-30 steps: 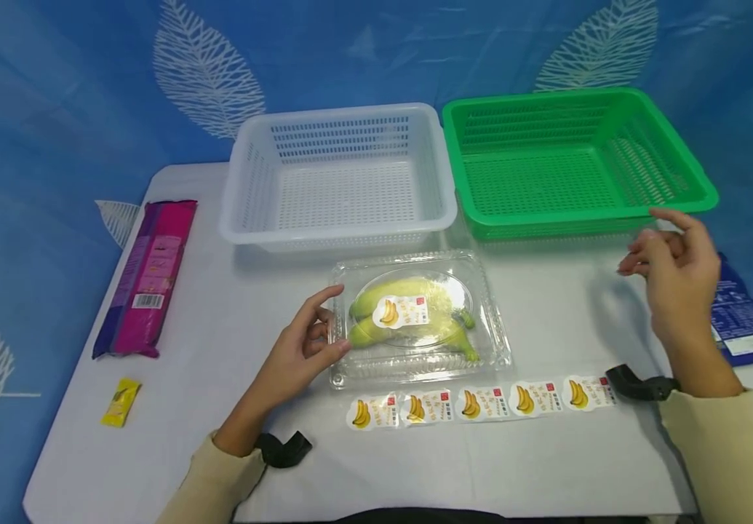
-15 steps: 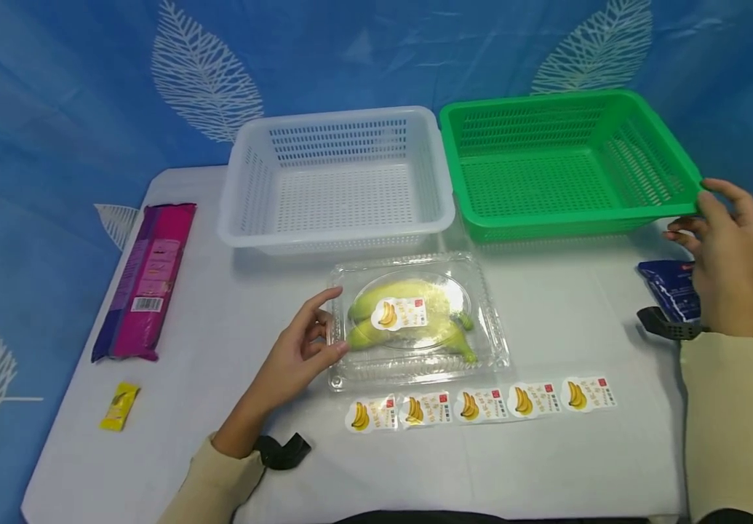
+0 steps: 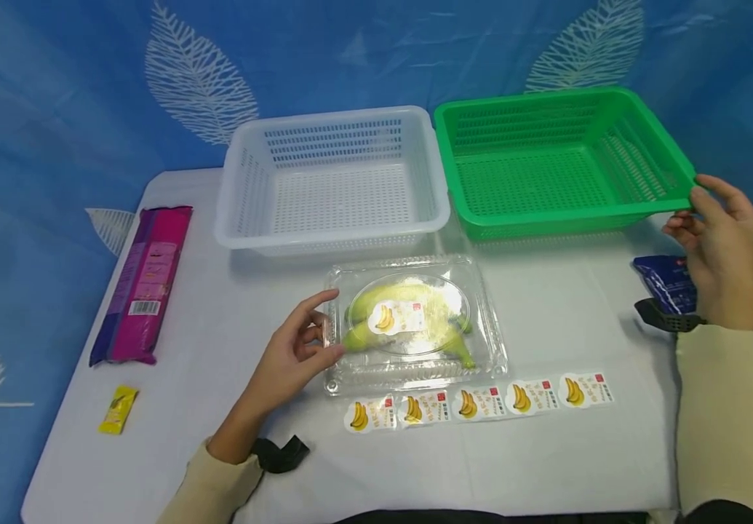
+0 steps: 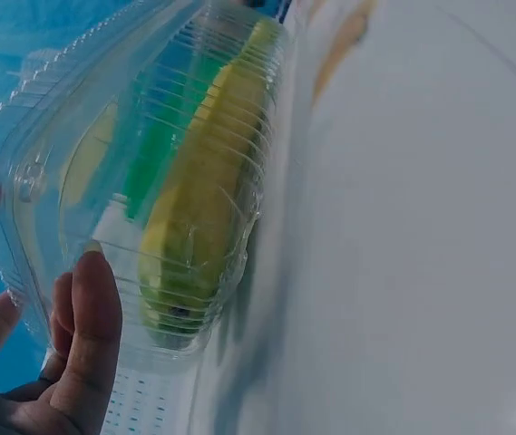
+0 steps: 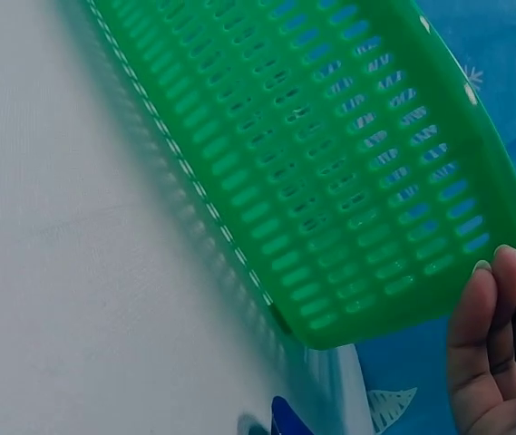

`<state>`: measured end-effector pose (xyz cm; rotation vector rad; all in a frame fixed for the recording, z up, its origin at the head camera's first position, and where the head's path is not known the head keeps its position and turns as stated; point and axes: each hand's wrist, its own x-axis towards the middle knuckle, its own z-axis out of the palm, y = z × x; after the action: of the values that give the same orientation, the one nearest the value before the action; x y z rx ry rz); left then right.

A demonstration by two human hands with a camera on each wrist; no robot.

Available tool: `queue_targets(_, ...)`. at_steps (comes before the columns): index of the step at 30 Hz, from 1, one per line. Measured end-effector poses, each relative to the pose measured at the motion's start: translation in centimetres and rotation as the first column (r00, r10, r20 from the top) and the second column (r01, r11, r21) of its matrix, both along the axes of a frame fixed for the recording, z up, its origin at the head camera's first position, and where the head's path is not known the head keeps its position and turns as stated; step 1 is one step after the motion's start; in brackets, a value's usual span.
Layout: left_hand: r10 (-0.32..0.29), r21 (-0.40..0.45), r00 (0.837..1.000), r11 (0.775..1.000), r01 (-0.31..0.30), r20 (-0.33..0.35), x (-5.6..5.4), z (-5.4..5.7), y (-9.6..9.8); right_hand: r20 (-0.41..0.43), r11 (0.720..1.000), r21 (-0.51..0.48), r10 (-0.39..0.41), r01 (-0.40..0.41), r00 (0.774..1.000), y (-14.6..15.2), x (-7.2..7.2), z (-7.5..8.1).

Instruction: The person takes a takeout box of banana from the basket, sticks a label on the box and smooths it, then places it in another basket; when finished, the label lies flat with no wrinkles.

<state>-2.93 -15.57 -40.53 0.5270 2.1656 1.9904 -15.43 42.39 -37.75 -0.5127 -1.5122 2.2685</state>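
Note:
My left hand (image 3: 294, 349) holds the left side of a clear plastic clamshell box (image 3: 490, 320), thumb in front and fingers behind. Green-yellow bananas (image 3: 363, 339) show through the lid, which carries a banana sticker (image 3: 402, 318). From the left wrist, one banana (image 4: 199, 217) lies along the ribbed side wall, with fingertips close against the plastic. Farther right, my right hand (image 3: 726, 244) pinches the front right corner of a green plastic basket (image 3: 559, 218). The right wrist view shows fingers at the basket's rim; part of that hand is cut off by the frame.
A white basket (image 3: 330, 239) stands left of the green one. In front of the clamshell lies a strip of several banana stickers (image 3: 477, 404). A magenta packet (image 3: 147, 284) and small yellow packet (image 3: 118, 410) lie left; a navy packet (image 3: 667, 282) is partly behind my right arm.
My right hand has moved right from in front of the green basket to its front right corner and taken hold there. My left hand stays at the clamshell.

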Motion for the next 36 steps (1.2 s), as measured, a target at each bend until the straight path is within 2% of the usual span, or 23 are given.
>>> queue_targets(5, 0.011, 0.067, 1.000, 0.998, -0.012, 0.003, 0.5, 1.5, 0.2, 0.019, 0.999, 0.027, -0.017, 0.017, 1.000, -0.4, -0.1, 0.3)
queue_targets(9, -0.019, 0.116, 0.999, 0.993, 0.024, -0.044, 0.6, 3.4, 0.7, 0.006, 0.999, 0.018, -0.038, 0.038, 0.999, -0.6, -0.2, 0.4)
queue_targets(13, -0.060, 0.138, 0.993, 0.988, 0.074, -0.098, -0.1, 5.4, 1.3, -0.016, 0.998, -0.031, -0.049, 0.049, 0.999, -0.6, -0.1, 0.4)
queue_targets(16, -0.068, 0.139, 0.993, 0.987, 0.082, -0.098, -1.0, 6.9, 1.9, -0.033, 0.994, -0.094, -0.053, 0.050, 0.998, -0.6, 0.1, 0.3)
queue_targets(19, -0.057, 0.133, 0.996, 0.989, 0.067, -0.075, -2.2, 8.2, 2.7, -0.060, 0.988, -0.150, -0.050, 0.041, 0.997, -0.7, 0.2, 0.2)
queue_targets(23, -0.047, 0.119, 0.999, 0.992, 0.049, -0.022, -4.3, 9.5, 3.9, -0.093, 0.988, -0.153, -0.045, 0.031, 0.995, -0.9, 0.2, -0.2)
queue_targets(29, -0.046, 0.111, 0.998, 0.993, 0.042, 0.034, -8.1, 10.4, 6.6, -0.093, 0.989, -0.141, -0.050, 0.036, 0.994, -0.6, -0.1, -0.5)
queue_targets(36, -0.054, 0.124, 0.998, 0.991, 0.049, 0.035, -11.8, 11.0, 9.8, -0.078, 0.984, -0.171, -0.057, 0.043, 0.995, -0.5, -0.1, -0.5)
